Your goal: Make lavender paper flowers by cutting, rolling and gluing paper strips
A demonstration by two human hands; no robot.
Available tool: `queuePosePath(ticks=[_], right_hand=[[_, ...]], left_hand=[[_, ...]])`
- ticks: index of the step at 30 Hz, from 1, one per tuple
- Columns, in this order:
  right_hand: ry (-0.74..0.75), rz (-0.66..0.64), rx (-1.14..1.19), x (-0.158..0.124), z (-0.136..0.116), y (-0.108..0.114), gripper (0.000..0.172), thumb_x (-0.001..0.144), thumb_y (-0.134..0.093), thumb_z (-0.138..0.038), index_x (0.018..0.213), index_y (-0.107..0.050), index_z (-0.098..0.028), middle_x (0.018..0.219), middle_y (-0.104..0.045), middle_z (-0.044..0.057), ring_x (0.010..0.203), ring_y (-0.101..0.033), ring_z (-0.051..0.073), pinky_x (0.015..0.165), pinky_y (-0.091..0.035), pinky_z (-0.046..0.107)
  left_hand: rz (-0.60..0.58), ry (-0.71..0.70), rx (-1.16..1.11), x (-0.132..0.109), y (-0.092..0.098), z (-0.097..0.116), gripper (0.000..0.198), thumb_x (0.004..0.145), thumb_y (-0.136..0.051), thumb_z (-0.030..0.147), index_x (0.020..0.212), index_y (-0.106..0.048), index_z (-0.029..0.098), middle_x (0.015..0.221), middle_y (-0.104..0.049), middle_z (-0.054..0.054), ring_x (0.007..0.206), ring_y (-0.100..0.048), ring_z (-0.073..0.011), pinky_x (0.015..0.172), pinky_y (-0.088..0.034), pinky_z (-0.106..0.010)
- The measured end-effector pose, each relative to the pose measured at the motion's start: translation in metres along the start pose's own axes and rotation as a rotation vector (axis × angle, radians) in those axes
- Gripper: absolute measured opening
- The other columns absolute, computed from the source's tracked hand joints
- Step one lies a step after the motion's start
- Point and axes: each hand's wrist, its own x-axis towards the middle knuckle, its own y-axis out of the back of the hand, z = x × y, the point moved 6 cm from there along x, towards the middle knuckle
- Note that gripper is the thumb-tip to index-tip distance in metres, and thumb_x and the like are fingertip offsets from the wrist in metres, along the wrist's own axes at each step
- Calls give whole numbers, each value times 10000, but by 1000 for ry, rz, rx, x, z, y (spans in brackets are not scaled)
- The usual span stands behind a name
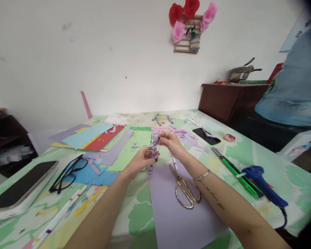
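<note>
My left hand [140, 160] and my right hand [170, 141] meet above the table's middle, both pinched on a small folded purple paper piece [153, 152] that dangles between them. The right wrist wears a thin bangle [201, 175]. Beneath the hands lies a lilac paper sheet [176, 211] with gold-handled scissors [184, 188] resting on it. A white pen [174, 162] lies just under my right hand.
Coloured paper sheets [93, 136] and scraps cover the far table. Black glasses [68, 173] and a phone [20, 186] lie at left. At right are a blue glue gun [264, 185], a green cutter [235, 171] and a dark phone [206, 135].
</note>
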Motion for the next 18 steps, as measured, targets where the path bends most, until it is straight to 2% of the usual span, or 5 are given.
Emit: queuePosePath(ticks=[8, 11, 14, 18], right_hand=[[27, 1, 15, -8, -4, 11, 126, 627, -696, -221, 738, -654, -178, 692, -665, -9, 648, -597, 117, 700, -451, 283], [33, -29, 20, -11, -5, 9, 153, 652, -676, -209, 804, -670, -189, 787, -678, 1, 712, -608, 121, 725, -452, 281], [42, -99, 26, -14, -6, 3, 279, 662, -695, -216, 940, -668, -211, 907, -688, 22, 836, -622, 148, 762, -460, 288], [55, -177, 30, -16, -6, -3, 464, 612, -763, -197, 1053, -623, -230, 893, -692, 21, 864, -635, 175, 749, -484, 302]], left_hand=[[23, 30, -14, 1, 3, -5, 473, 607, -779, 226, 1002, -525, 173, 883, -719, -87, 825, -681, -225, 759, -487, -348], [58, 36, 9, 1, 5, -6, 478, 618, -777, 236, 1017, -523, 168, 816, -718, -68, 755, -686, -216, 705, -490, -329], [103, 27, -9, 2, 8, -6, 501, 600, -795, 238, 1018, -528, 169, 824, -720, -63, 773, -689, -219, 710, -499, -329], [129, 5, -38, 3, 9, -5, 514, 575, -817, 240, 1002, -541, 171, 841, -725, -64, 771, -693, -223, 741, -511, -354]])
